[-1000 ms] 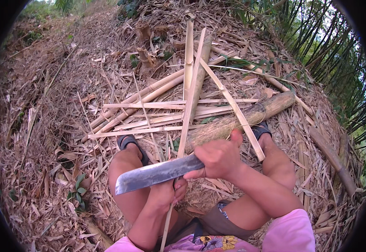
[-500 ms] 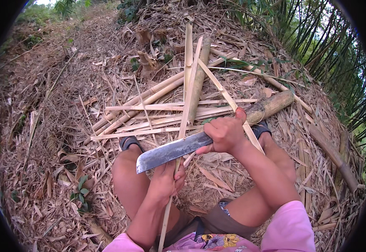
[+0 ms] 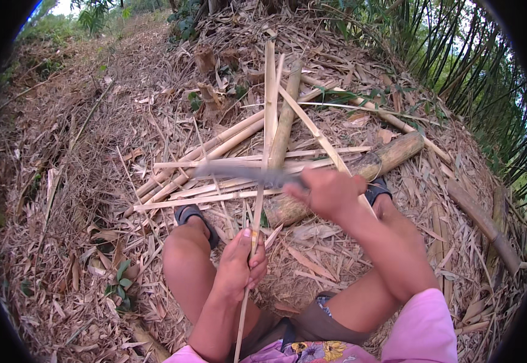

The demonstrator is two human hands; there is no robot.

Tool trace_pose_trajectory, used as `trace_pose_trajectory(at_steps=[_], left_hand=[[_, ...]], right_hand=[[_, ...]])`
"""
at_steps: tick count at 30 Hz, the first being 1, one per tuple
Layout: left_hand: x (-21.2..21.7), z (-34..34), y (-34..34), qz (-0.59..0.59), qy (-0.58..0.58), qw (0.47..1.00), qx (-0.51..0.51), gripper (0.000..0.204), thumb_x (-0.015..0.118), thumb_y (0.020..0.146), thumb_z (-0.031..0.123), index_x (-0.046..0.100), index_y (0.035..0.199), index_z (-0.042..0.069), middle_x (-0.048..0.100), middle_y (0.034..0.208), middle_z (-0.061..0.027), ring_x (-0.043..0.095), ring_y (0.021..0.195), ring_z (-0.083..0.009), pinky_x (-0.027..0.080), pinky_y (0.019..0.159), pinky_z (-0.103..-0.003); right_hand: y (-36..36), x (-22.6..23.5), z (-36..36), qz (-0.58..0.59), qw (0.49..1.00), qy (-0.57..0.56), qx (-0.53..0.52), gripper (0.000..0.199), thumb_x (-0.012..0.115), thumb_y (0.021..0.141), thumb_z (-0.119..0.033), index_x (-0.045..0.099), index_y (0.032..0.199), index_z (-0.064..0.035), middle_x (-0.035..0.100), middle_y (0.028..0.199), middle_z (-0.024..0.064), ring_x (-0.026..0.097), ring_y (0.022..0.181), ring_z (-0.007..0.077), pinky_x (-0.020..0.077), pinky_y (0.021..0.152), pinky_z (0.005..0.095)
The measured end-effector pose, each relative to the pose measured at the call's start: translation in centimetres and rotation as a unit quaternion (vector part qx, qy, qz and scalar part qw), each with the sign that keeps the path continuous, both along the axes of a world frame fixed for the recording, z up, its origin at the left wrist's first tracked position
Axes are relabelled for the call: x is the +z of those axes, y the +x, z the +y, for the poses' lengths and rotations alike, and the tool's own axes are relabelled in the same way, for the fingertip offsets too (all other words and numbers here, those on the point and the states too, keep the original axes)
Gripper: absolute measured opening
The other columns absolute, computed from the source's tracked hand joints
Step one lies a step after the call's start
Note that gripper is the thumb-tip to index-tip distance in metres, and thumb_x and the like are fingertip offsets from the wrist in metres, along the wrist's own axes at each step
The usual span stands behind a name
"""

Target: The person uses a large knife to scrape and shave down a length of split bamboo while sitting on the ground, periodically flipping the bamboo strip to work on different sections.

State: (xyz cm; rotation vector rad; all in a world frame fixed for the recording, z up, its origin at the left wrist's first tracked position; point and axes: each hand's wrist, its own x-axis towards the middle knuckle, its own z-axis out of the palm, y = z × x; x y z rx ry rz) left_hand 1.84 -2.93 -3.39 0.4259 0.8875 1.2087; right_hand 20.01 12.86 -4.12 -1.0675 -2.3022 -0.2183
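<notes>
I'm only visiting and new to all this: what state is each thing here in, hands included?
Left hand: closed around the thin bamboo strip
Right hand: closed on the handle of the knife
Knife: held, blurred; contact with the strip unclear
Thick bamboo pole: unsplit, lying down
Loose bamboo strips: split, lying crisscrossed
Sandals: worn

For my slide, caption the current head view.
Left grip holds a bamboo strip; right grip holds a blurred machete across it.
</notes>
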Motion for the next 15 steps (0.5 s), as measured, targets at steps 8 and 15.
trace_pose_trajectory(at_steps=[8,15], left_hand=[[-0.4,0.2,-0.1,-0.002,0.002,0.999,-0.038,0.031,0.033,0.108,0.033,0.046,0.097,0.007,0.038,0.061,0.0012,0.029,0.038,-0.0067,0.027,0.034,-0.023],[-0.3,-0.2,0.0,-0.020,-0.004,0.998,-0.059,0.032,0.032,0.108,0.036,0.045,0.097,0.008,0.037,0.060,0.0022,0.029,0.037,-0.0063,0.027,0.033,-0.022]], right_hand=[[-0.3,0.0,-0.7,0.002,0.998,-0.027,0.059,0.066,0.056,0.081,-0.073,0.052,0.059,-0.0115,0.054,0.050,0.0068,0.059,0.045,0.0246,0.0447,0.043,0.0381],[0.5,0.8,-2.1,-0.018,0.998,-0.006,0.056,0.063,0.056,0.086,-0.067,0.055,0.064,-0.0086,0.059,0.056,0.0103,0.061,0.048,0.0280,0.0465,0.044,0.0381]])
